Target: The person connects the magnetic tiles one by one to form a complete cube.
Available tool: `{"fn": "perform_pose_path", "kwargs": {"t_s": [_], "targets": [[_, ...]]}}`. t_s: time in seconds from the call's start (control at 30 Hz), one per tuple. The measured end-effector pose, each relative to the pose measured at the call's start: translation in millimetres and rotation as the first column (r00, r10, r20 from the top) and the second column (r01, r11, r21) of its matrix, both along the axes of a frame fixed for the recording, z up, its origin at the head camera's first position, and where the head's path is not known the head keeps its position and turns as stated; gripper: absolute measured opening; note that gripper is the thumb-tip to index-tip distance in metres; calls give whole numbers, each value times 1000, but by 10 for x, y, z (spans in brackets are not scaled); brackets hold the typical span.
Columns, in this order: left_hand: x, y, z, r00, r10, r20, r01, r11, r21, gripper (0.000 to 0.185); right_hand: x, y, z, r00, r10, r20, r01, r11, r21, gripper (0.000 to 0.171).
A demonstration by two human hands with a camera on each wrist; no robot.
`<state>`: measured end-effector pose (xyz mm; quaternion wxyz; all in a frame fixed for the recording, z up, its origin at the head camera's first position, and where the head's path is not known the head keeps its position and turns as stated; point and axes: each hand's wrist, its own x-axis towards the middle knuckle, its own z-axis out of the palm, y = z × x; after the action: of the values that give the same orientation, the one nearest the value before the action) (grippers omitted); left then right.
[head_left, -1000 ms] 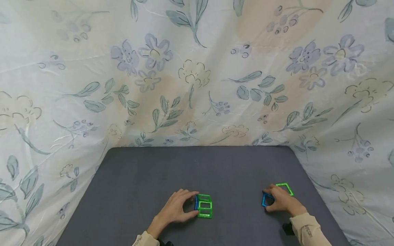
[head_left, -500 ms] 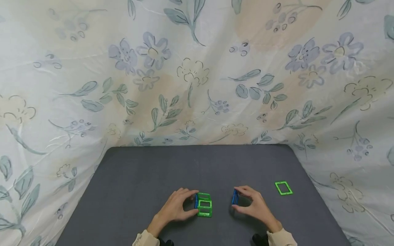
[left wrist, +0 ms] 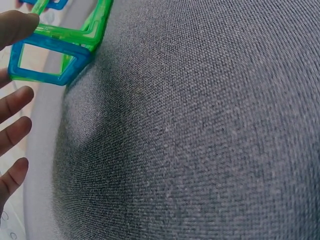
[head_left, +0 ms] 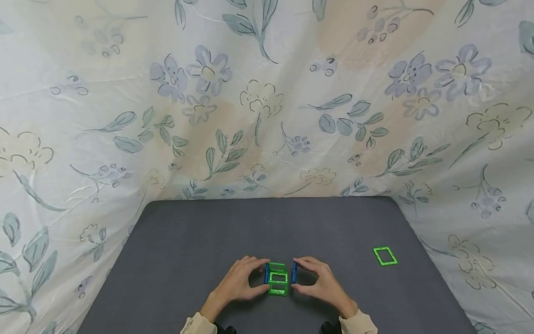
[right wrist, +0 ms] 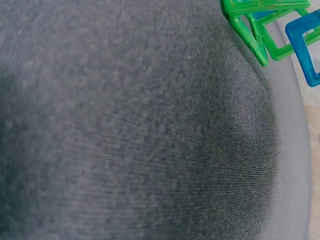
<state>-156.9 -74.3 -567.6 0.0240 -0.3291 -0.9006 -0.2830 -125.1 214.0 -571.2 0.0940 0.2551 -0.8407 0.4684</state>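
Observation:
In the head view a small box-like build of green magnetic tiles (head_left: pixel 277 292) stands on the grey table, with a blue magnetic tile (head_left: pixel 267 273) upright along its left side. My left hand (head_left: pixel 238 280) pinches that blue tile between thumb and index finger; the left wrist view shows it as a blue trapezoid frame (left wrist: pixel 50 78), with the other fingers (left wrist: pixel 15 135) spread below. My right hand (head_left: pixel 325 282) holds a second blue tile (head_left: pixel 294 272) upright by its ends, a narrow gap from the build's right side. The right wrist view shows this blue tile (right wrist: pixel 300 52) beside the green frames (right wrist: pixel 245 37).
One loose green square tile (head_left: pixel 389 263) lies flat on the right part of the grey tabletop (head_left: pixel 208 227). A floral cloth (head_left: pixel 275 157) hangs behind the table and along both sides.
My right hand has carried the second blue tile leftward from beside the loose green tile, turned upright, up close to the build. The left hand stays in place on its blue tile.

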Motion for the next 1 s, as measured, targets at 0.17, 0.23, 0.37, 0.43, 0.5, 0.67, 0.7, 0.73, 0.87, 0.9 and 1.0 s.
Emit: {"fn": "perform_pose_path", "kwargs": {"t_s": [0.17,0.23,0.37,0.43,0.5,0.67,0.7,0.73,0.87,0.9,1.0], "targets": [[-7,9,2,1000,1,3,-1,1000,0,60,-23,-1,-9,1000,21,-5,-21,1000,-2,61],[-7,10,2,1000,2,3,-2,1000,-1,60,-25,1,-15,1000,25,1,-25,1000,-2,61],[-7,12,9,1000,4,9,-4,1000,-4,60,-31,-6,-38,999,35,-9,-35,999,-6,61],[-8,14,12,1000,4,12,-4,1000,-6,60,-36,-14,-54,999,44,-18,-44,999,-11,61],[-10,16,16,1000,3,17,-3,1000,-7,60,-40,-23,-72,998,55,-24,-56,998,-11,60],[-17,14,24,1000,-9,18,9,1000,-6,60,-34,-56,-101,997,79,-3,-79,997,10,60],[-18,13,26,1000,-10,18,11,1000,-7,60,-31,-64,-103,997,81,-1,-81,997,16,59],[-19,13,28,1000,-11,18,12,1000,-9,60,-29,-72,-106,997,83,-3,-83,996,21,59],[-21,13,35,1000,-14,15,14,1000,-12,60,-26,-103,-124,995,91,-37,-90,995,34,58],[-22,13,36,1000,-15,12,15,1000,-14,60,-26,-110,-126,994,96,-44,-95,995,30,58],[-24,15,43,1000,-21,11,21,1000,-9,60,-25,-130,-133,992,106,-62,-105,994,20,59]]}}
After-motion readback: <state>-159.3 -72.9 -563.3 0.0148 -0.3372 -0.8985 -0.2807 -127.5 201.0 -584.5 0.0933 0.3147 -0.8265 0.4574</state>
